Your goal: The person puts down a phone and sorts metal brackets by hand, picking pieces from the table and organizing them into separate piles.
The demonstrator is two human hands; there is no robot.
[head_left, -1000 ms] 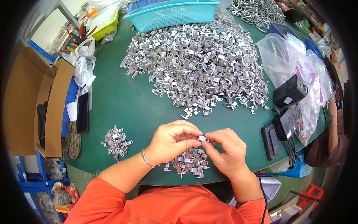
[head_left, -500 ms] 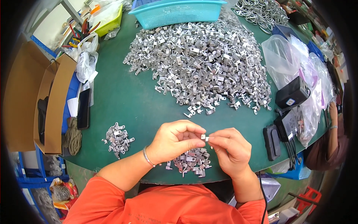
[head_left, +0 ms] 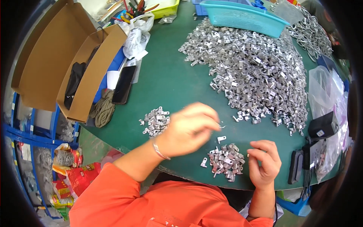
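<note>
My left hand (head_left: 191,130) is smeared by motion above the table, just right of a small pile of metal brackets (head_left: 155,122). A thin pale streak shows by its fingertips; whether it holds anything I cannot make out. My right hand (head_left: 264,162) hovers with loosely bent fingers apart from the thumb, and nothing shows between them. To its left lies another small pile of brackets (head_left: 227,160) near the table's front edge. A single bracket (head_left: 221,139) lies just beyond that pile, between my hands.
A large heap of metal brackets (head_left: 257,72) covers the far right, with a turquoise basket (head_left: 245,19) behind it. On the left stand an open cardboard box (head_left: 94,72) and a black phone (head_left: 124,85). A black box-shaped device (head_left: 323,125) and plastic bags (head_left: 321,89) lie at right.
My hands have parted: the left swung left toward the left pile, the right moved off to the right. The bracket pinched between them is no longer there. The view has shifted left.
</note>
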